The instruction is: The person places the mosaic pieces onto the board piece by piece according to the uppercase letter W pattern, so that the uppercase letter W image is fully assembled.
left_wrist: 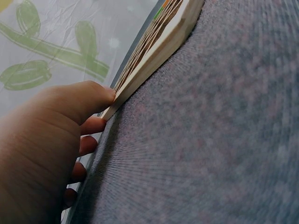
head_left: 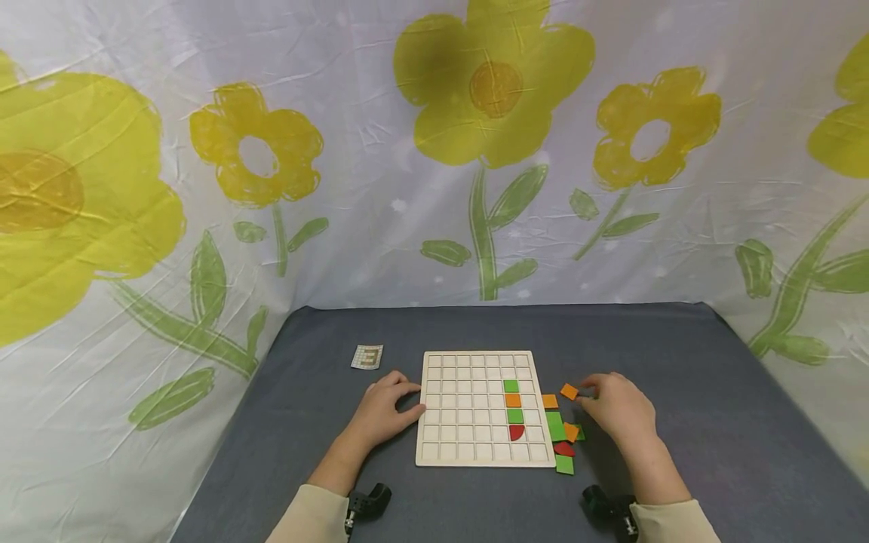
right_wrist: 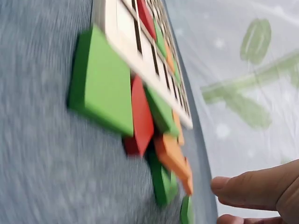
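A square wooden grid board lies flat in front of me. Four coloured pieces sit in one column: a green tile, an orange tile, another green tile and a red round-edged piece. My left hand touches the board's left edge with thumb and fingertips. Beyond the right edge, my right hand reaches over the table, fingertips right at a loose orange tile. In the right wrist view, the thumb and a finger are apart, with nothing visible between them.
Along the board's right edge lie several loose pieces, including a large green block, a red piece and an orange tile, some overlapping. A small patterned card rests at back left. Behind the dark cloth-covered table hangs a flower-printed curtain.
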Motion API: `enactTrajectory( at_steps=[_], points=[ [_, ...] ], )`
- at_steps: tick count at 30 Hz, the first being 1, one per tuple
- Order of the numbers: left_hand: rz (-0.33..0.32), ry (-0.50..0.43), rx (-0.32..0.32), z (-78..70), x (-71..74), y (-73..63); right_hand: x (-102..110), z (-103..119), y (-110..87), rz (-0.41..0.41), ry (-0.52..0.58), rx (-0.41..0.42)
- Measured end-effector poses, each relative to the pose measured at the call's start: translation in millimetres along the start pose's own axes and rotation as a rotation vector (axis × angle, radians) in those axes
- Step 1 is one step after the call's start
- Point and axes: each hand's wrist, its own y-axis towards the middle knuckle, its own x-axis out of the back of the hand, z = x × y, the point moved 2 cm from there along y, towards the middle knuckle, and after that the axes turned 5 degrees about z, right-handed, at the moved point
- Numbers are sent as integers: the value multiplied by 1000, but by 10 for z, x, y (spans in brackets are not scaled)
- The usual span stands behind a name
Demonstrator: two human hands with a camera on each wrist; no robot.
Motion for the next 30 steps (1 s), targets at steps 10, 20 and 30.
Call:
enactTrajectory(
  at_steps=[10,20,30],
  points=[
    [-5,8,14,8,-15,3,21,-208,37,75,-7,-60],
    [-7,5,4,13,-7,6,-30,-244,73,37,-5,-50],
    [-10,8,-5,23,-19,11,-7,-196,83,-27,-18,19]
  ],
)
